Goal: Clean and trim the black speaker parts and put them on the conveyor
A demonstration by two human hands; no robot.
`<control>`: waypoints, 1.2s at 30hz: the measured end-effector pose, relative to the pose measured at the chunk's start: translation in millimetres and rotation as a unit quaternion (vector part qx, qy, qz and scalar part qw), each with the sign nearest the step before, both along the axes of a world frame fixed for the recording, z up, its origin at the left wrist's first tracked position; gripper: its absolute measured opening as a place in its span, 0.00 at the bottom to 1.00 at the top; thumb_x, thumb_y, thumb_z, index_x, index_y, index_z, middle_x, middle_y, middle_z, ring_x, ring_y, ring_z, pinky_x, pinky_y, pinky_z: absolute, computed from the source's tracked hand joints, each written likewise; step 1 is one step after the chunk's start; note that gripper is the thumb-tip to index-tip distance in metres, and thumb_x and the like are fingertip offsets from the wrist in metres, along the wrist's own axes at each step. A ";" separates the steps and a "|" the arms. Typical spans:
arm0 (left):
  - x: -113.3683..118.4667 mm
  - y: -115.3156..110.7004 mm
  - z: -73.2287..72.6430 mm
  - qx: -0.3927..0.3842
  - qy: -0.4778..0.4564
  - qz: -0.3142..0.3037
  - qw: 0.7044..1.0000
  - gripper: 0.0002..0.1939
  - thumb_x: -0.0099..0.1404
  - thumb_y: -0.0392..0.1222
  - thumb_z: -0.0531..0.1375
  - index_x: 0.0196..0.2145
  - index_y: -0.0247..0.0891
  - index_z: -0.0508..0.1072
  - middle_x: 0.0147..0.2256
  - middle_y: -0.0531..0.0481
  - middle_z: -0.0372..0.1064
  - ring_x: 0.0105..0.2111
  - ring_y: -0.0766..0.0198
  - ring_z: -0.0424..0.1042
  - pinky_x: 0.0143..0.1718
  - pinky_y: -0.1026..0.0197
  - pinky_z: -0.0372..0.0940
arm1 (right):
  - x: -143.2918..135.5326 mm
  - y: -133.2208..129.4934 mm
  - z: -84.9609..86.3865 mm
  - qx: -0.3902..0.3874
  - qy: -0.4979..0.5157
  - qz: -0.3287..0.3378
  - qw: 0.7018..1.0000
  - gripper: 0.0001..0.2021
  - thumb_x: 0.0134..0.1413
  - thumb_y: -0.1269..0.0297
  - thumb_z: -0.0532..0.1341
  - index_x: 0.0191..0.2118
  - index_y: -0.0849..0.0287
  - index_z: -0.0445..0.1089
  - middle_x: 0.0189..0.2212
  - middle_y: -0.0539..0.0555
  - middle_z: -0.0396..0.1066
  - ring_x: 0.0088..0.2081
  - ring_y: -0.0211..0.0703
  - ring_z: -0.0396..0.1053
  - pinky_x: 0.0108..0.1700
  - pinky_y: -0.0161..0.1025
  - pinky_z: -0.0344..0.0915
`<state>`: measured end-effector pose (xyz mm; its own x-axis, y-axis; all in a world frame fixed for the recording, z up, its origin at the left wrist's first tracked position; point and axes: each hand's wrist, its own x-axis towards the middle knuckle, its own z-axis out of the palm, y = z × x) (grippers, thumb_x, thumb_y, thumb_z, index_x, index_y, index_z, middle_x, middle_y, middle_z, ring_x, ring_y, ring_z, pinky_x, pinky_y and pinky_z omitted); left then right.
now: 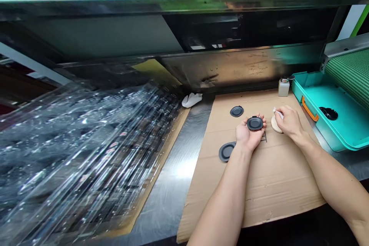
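Note:
My left hand is turned palm up over the cardboard sheet, its fingers curled around a black oval plastic part with a small tab. Pinched in my right hand is a small white cloth or wipe, its kind not clear. Just under those fingers lies a round cream-coloured pad. A second black oval part rests flat on the cardboard beyond my left hand. Another, larger black oval part sits to the left of my forearm, which partly covers it.
A white bottle with a metal top stands at the cardboard's back edge. Right of it is a teal bin holding black parts. Stacked clear plastic trays fill the left side. A crumpled white tissue lies behind.

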<state>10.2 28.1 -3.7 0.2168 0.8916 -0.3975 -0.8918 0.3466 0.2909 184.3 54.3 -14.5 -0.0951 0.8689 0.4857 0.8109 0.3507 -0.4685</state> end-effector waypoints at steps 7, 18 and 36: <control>0.7 0.1 9.9 -0.037 -0.038 0.042 0.998 0.16 0.75 0.45 0.47 0.42 0.30 0.69 0.35 0.40 0.71 0.37 0.58 0.76 0.38 0.54 0.77 | 2.2 5.4 -3.9 -0.007 -0.004 0.005 1.000 0.09 0.60 0.65 0.58 0.38 0.58 0.75 0.37 0.57 0.76 0.41 0.49 0.72 0.45 0.41 0.63; 1.5 1.5 7.9 -0.037 -0.044 0.050 0.997 0.20 0.76 0.46 0.45 0.45 0.29 0.70 0.36 0.39 0.71 0.40 0.58 0.76 0.42 0.54 0.78 | 1.7 2.8 1.2 -0.007 0.015 0.018 1.000 0.11 0.62 0.63 0.55 0.41 0.59 0.75 0.41 0.59 0.76 0.43 0.50 0.71 0.48 0.43 0.64; 23.6 -5.6 -7.7 0.097 0.116 0.031 0.988 0.16 0.75 0.41 0.51 0.36 0.31 0.75 0.35 0.43 0.75 0.39 0.62 0.76 0.47 0.56 0.73 | -18.0 -15.3 13.4 -0.030 0.030 0.153 0.987 0.11 0.64 0.66 0.57 0.44 0.57 0.76 0.38 0.55 0.74 0.42 0.44 0.70 0.47 0.37 0.64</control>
<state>33.8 22.6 -11.4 0.0826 0.9644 -0.2512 -0.8113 0.2115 0.5450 166.3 39.0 -1.1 -0.3301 0.8319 0.4460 0.6424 0.5442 -0.5396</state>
